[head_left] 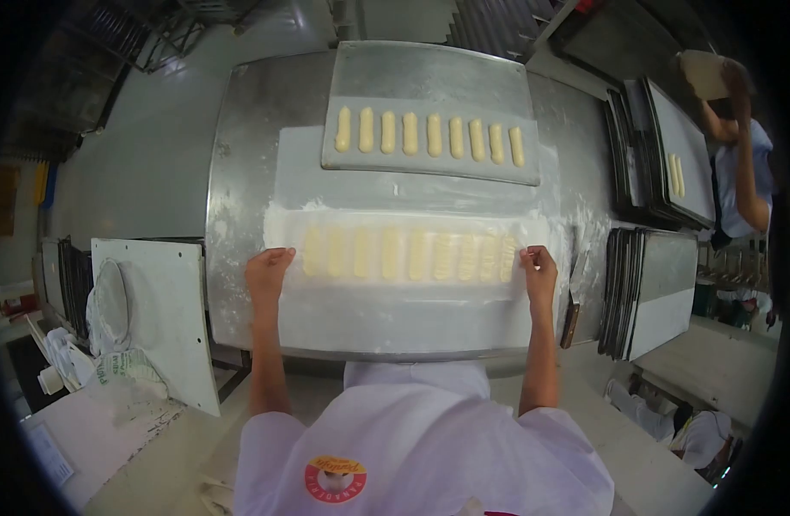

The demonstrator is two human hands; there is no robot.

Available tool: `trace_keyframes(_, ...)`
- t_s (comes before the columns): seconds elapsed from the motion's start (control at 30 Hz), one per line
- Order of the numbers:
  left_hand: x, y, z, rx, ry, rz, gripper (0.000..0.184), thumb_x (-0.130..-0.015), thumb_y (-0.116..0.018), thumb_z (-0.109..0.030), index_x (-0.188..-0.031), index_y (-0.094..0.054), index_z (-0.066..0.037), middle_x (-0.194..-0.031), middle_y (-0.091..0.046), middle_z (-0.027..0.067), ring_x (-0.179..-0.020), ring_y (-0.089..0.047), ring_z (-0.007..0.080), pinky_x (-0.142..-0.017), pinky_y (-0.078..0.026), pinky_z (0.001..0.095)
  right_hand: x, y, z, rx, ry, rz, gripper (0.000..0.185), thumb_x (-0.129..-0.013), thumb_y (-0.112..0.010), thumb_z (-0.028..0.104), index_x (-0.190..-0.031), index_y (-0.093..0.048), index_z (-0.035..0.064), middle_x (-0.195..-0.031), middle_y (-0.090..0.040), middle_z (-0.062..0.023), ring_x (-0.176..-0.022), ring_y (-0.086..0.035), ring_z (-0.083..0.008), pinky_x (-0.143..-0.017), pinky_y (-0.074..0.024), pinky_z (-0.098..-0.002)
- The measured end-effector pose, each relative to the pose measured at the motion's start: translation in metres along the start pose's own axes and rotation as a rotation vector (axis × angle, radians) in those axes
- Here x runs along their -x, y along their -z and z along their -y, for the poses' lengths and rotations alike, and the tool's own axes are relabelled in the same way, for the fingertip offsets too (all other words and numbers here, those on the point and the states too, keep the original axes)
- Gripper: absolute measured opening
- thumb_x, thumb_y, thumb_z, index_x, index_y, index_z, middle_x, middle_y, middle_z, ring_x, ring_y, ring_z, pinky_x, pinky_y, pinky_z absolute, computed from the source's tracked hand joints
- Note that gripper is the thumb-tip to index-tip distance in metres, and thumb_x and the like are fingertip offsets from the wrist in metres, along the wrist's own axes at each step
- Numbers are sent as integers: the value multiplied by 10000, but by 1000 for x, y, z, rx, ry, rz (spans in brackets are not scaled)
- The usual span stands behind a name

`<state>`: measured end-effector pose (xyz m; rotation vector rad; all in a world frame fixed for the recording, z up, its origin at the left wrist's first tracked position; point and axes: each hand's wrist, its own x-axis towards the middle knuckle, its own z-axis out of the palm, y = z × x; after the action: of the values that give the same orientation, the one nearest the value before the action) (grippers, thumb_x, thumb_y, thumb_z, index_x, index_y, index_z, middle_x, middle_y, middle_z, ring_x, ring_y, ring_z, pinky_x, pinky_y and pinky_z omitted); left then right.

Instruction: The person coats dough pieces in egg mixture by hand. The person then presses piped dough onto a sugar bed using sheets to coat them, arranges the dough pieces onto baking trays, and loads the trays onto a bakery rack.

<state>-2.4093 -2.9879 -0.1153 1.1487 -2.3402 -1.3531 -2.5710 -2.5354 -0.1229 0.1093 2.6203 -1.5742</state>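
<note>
Several flat, pale dough strips (389, 253) lie in a row on the floured table, looking faded under a thin translucent sheet (402, 273). At the sheet's left end, my left hand (269, 268) is closed in a pinch on its edge. My right hand (539, 268) pinches the right end, beside the last strip, where the surface looks wrinkled. Beyond them a metal baking tray (429, 77) carries a row of rounded dough sticks (434, 136). White flour (313, 207) is spread around the strips.
Right of my right hand lies a wooden-handled knife or scraper (571, 322). Stacked trays (618, 292) stand at the table's right side; another stack (683, 146) holds dough sticks on top. A co-worker (743, 163) stands far right. A white board (154, 301) is at left.
</note>
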Motion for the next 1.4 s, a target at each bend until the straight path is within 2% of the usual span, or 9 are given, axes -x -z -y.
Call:
trace_keyframes(0.17,2,1,3,-100,-13,-21,215,-761,-731,-152,-847,-682,40,-690,-666,84,-638,-621,120,-609,-467,221,7,-2,7,-12,-90,-48,115,-846,-619,128,-814,-565,32,-664,-523,6,-643,-479,-73,-624,-371,-224)
trace_keyframes(0.23,1,8,7,116,-25,35,225,-759,-734,-157,-840,-678,45,-691,-666,84,-641,-618,112,-603,-462,220,9,6,16,-81,-88,-45,92,-835,-617,108,-816,-576,28,-659,-527,1,-644,-477,-77,-624,-367,-223)
trace_keyframes(0.4,14,28,-16,160,58,43,229,-758,-733,-157,-844,-676,47,-692,-665,84,-653,-616,105,-604,-461,221,19,29,53,-214,-95,-29,103,-847,-625,93,-790,-556,43,-688,-516,36,-656,-445,-57,-639,-366,-219)
trace_keyframes(0.53,-3,8,11,100,32,67,265,-747,-744,-189,-853,-676,45,-697,-666,88,-649,-615,111,-613,-465,231,2,10,7,-143,-79,26,123,-854,-629,131,-828,-570,26,-689,-540,24,-659,-475,-56,-636,-363,-209)
trace_keyframes(0.6,-1,1,6,39,27,33,276,-743,-748,-199,-853,-676,45,-698,-666,89,-648,-616,115,-615,-466,233,0,1,7,-54,-126,-15,73,-841,-602,89,-816,-583,23,-679,-539,5,-654,-493,-75,-622,-383,-217)
trace_keyframes(0.7,0,-1,5,-25,33,24,283,-741,-750,-204,-850,-676,47,-700,-667,92,-649,-620,123,-620,-468,235,3,-3,-1,-19,-147,-49,133,-848,-638,144,-842,-577,26,-684,-544,12,-654,-488,-65,-645,-380,-219)
trace_keyframes(0.9,7,20,-16,108,53,68,268,-748,-743,-190,-843,-673,50,-702,-668,95,-643,-619,126,-619,-469,236,13,20,39,-215,-110,-25,104,-831,-649,121,-823,-583,40,-673,-540,22,-653,-478,-68,-646,-371,-220)
trace_keyframes(1.2,-2,2,-4,-51,48,42,210,-750,-730,-174,-827,-693,18,-684,-666,83,-636,-609,108,-592,-459,237,4,1,-2,-75,-234,-67,109,-812,-667,111,-802,-587,37,-678,-546,29,-661,-480,-55,-645,-363,-201)
trace_keyframes(1.4,-5,-3,0,-66,4,21,200,-743,-732,-171,-821,-695,10,-664,-663,78,-593,-599,113,-571,-448,234,5,-5,-8,-61,-111,-124,97,-785,-664,90,-759,-598,24,-661,-528,18,-661,-464,-71,-635,-376,-223)
